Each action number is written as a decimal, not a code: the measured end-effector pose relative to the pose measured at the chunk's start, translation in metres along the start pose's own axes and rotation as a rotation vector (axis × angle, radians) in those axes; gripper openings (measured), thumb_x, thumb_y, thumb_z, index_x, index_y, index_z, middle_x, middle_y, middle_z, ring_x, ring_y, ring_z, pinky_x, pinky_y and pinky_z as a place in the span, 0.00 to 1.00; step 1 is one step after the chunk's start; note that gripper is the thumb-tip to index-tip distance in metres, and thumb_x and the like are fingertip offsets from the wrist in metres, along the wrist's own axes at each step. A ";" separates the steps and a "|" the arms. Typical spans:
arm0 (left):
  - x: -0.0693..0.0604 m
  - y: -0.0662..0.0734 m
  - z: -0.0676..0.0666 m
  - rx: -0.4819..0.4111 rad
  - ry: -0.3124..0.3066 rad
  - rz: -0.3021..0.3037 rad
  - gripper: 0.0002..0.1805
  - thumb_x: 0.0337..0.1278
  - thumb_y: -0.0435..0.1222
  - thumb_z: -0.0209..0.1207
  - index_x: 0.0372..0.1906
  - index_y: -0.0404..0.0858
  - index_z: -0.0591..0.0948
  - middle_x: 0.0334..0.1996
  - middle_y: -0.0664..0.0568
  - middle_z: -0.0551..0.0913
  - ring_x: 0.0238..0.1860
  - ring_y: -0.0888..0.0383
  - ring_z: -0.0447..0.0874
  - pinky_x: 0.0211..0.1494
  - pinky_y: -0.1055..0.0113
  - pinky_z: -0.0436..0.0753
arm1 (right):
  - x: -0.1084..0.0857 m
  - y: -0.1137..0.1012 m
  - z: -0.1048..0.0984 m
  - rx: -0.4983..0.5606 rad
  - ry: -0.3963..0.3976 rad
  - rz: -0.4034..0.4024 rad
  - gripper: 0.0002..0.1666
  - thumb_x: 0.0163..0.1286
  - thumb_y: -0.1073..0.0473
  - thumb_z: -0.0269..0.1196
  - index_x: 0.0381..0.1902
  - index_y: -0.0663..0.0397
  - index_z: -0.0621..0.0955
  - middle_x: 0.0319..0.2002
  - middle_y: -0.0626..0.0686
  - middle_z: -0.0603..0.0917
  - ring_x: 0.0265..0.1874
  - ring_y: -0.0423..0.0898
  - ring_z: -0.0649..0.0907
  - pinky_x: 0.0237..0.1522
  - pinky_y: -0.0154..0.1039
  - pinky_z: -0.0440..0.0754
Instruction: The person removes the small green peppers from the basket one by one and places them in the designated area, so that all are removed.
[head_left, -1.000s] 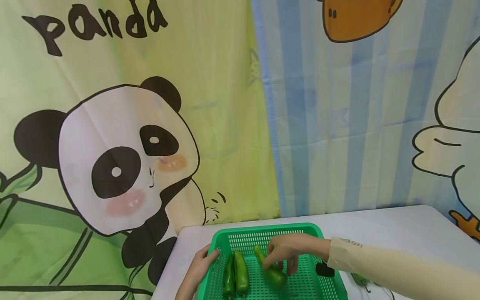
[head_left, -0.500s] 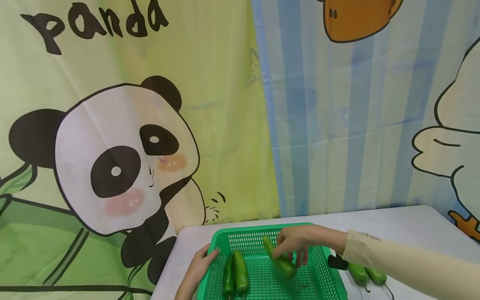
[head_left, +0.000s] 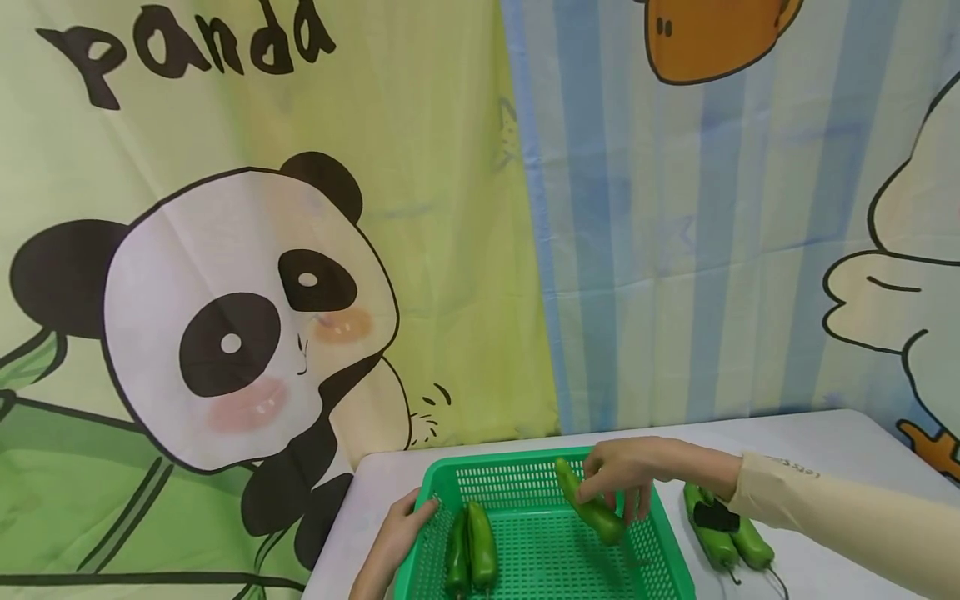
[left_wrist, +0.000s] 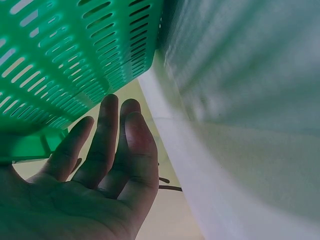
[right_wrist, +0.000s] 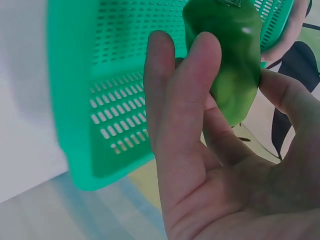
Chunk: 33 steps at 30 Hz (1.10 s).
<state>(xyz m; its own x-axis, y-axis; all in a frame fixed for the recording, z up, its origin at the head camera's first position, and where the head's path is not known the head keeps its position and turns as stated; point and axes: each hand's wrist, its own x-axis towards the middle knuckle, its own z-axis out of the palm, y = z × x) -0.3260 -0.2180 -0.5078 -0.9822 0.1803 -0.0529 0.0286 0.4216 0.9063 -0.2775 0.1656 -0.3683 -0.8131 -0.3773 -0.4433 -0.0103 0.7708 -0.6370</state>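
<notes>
With thumb and fingertips my right hand pinches a green pepper, held tilted above the right part of the green plastic basket. Up close in the right wrist view, the pepper sits between thumb and fingers, while two other fingers extend beside it. My left hand holds the basket's left rim, thumb over the edge. From the left wrist, the fingers appear outside the slotted wall. Two green peppers lie side by side at the basket's left.
On the white table, right of the basket, lie more green peppers with thin stems, partly covered by the right wrist's black camera. A printed curtain with a panda hangs behind the table.
The right hand has moved right and slightly up with its pepper, toward the basket's right side. More of the peppers on the table now shows. The left hand and basket stay put.
</notes>
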 end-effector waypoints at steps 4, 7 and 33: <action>0.001 -0.002 0.000 0.000 0.009 -0.010 0.29 0.74 0.47 0.52 0.68 0.31 0.73 0.53 0.37 0.83 0.42 0.55 0.84 0.40 0.61 0.85 | -0.006 0.006 -0.004 -0.009 0.008 0.019 0.16 0.68 0.45 0.66 0.36 0.51 0.82 0.31 0.57 0.85 0.28 0.58 0.89 0.27 0.49 0.88; 0.002 -0.003 -0.001 0.000 0.012 -0.013 0.28 0.74 0.46 0.52 0.68 0.31 0.73 0.53 0.36 0.83 0.41 0.55 0.84 0.40 0.62 0.84 | -0.010 0.012 -0.006 -0.016 0.015 0.022 0.16 0.68 0.44 0.66 0.35 0.50 0.82 0.31 0.55 0.85 0.27 0.56 0.89 0.25 0.48 0.87; 0.000 0.000 0.001 -0.031 -0.022 0.000 0.29 0.74 0.47 0.52 0.69 0.31 0.72 0.52 0.38 0.84 0.41 0.55 0.86 0.41 0.60 0.87 | -0.048 0.060 -0.037 0.112 0.076 0.035 0.17 0.70 0.45 0.63 0.37 0.53 0.82 0.34 0.57 0.81 0.30 0.53 0.88 0.28 0.45 0.87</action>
<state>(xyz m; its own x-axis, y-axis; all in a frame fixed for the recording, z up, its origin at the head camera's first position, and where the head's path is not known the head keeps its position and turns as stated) -0.3259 -0.2173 -0.5079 -0.9778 0.2003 -0.0615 0.0228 0.3938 0.9189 -0.2602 0.2490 -0.3622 -0.8536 -0.3079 -0.4201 0.0802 0.7193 -0.6901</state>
